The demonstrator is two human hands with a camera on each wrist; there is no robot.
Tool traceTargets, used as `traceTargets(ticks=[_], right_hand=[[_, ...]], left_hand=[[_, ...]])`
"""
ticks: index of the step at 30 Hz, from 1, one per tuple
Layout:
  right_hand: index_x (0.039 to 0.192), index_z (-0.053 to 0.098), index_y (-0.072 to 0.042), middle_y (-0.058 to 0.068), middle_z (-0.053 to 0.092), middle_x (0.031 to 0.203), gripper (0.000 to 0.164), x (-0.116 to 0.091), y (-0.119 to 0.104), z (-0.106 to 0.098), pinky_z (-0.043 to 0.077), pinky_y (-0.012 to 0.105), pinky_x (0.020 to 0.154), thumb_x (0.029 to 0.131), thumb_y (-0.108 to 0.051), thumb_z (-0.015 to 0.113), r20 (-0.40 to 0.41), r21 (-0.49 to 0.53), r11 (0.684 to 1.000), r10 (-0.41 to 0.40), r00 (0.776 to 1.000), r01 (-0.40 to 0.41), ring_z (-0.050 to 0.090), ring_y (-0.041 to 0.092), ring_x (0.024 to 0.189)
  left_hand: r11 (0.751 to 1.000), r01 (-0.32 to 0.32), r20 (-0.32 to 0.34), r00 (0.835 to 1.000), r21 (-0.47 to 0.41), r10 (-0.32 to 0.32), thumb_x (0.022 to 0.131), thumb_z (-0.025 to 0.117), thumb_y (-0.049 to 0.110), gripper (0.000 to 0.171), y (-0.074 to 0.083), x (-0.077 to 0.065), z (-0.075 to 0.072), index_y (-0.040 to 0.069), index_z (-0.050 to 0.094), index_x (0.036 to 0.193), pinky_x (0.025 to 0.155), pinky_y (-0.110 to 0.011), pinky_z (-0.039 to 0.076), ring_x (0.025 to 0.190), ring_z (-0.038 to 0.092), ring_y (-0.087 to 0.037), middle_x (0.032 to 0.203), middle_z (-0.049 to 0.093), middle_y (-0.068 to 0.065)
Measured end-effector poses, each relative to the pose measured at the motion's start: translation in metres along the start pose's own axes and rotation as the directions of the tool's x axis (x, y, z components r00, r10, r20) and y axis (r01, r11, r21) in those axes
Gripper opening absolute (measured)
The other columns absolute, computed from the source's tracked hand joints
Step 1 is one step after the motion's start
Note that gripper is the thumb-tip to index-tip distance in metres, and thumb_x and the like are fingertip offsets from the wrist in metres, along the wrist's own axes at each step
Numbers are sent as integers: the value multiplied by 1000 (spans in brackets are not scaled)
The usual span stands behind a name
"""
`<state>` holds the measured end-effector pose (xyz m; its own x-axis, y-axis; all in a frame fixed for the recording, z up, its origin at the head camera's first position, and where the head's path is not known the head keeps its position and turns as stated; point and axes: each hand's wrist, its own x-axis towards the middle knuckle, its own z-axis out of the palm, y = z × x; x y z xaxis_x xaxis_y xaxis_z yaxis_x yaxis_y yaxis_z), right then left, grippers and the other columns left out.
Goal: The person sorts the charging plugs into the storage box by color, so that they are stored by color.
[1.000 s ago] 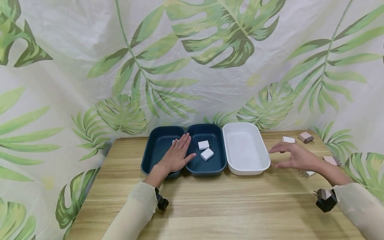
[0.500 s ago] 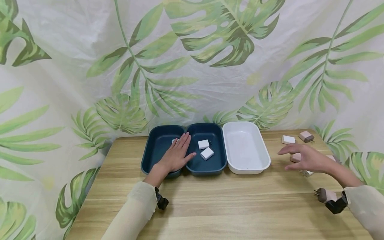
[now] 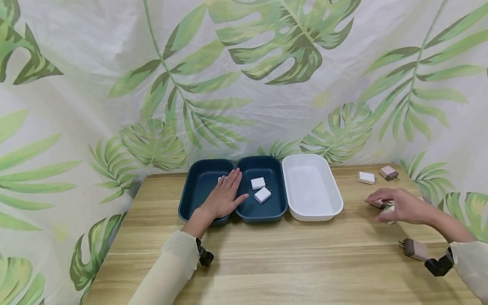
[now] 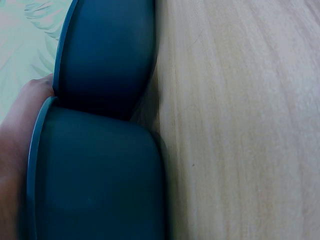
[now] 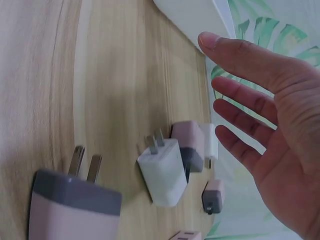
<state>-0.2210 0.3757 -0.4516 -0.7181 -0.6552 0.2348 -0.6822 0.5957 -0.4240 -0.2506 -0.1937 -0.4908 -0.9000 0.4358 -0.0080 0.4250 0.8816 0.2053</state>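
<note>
Atop wooden table [image 3: 267, 262], trays [image 3: 262, 219], leaf-patterned backdrop [image 3: 267, 123]

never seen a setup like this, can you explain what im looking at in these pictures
There's no machine here: a person works with two bare hands. The wide picture comes from a camera on their head. The two close-ups come from black wrist cameras, one on each arm: one shows the dark trays from the side, the other the right hand from below.

On the wooden table stand two dark blue trays and a white tray. White plug adapters lie in the dark ones; more adapters, white and pink-grey, lie loose on the right.

The left hand lies across the dark trays where they meet. The right hand hovers over the loose adapters, thumb and fingers apart, holding nothing.
</note>
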Motion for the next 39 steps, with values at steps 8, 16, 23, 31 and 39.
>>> traceTargets(ticks=[8,16,23,31,39], right_hand=[[115,80,-10,-5,77,114,53,-15,11,-2,48,9,82,67,-16,101,-4,-1,999,44,999,-44,68,-1,103],[116,82,-14,-2,78,112,50,-25,18,-3,47,7,85,69,-21,100,2,-31,996,83,997,-83,65,-4,107],[116,82,-11,1,78,112,50,-32,25,-3,53,13,82,70,-19,100,8,-15,992,127,992,-127,61,-9,108],[115,81,-8,11,77,113,51,-38,27,-1,60,24,77,70,-23,100,16,-66,983,171,985,-170,64,-5,102],[111,82,-11,10,78,112,47,-42,31,3,58,20,75,69,-20,101,0,-91,981,170,986,-169,65,-5,100]], left_hand=[[1000,-5,-7,1000,-6,5,111,38,60,86,-1,1,1,6,9,171,132,-53,9,166,0,-27,179,-1,-8],[1000,-5,-11,1000,1,5,110,36,62,87,-2,2,2,5,10,171,132,-53,9,166,0,-26,179,-1,-8],[1000,7,0,1000,-9,-7,111,38,61,86,0,1,1,7,8,171,132,-52,8,165,-2,-24,179,-2,-7],[1000,7,-8,1000,-4,-7,111,39,60,86,1,0,-1,6,9,171,132,-52,9,165,0,-25,179,0,-8],[1000,5,-11,1000,-15,-5,110,40,60,87,2,-1,-2,6,9,171,132,-53,11,165,0,-26,179,0,-8]])
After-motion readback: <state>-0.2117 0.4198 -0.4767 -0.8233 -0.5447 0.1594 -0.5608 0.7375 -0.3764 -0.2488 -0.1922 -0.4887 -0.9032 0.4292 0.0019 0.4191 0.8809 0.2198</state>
